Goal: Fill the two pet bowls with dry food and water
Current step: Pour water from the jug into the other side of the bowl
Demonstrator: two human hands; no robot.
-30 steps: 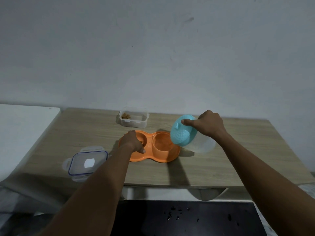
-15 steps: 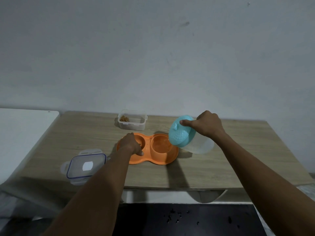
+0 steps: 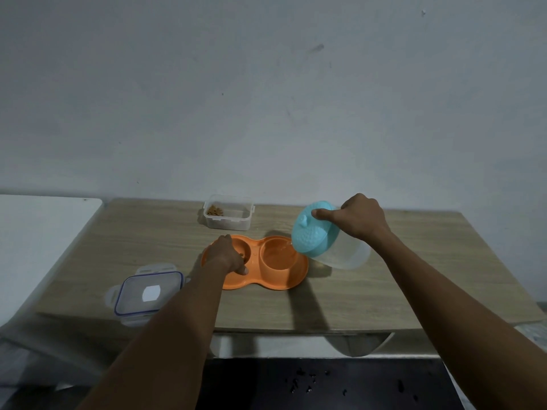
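Head view: orange double bowl (image 3: 291, 279), water-filled right.

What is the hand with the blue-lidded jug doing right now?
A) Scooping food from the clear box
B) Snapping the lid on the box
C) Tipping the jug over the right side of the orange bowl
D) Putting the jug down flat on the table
C: the right hand holds the jug tilted, its spout over the right bowl of the orange double dish.
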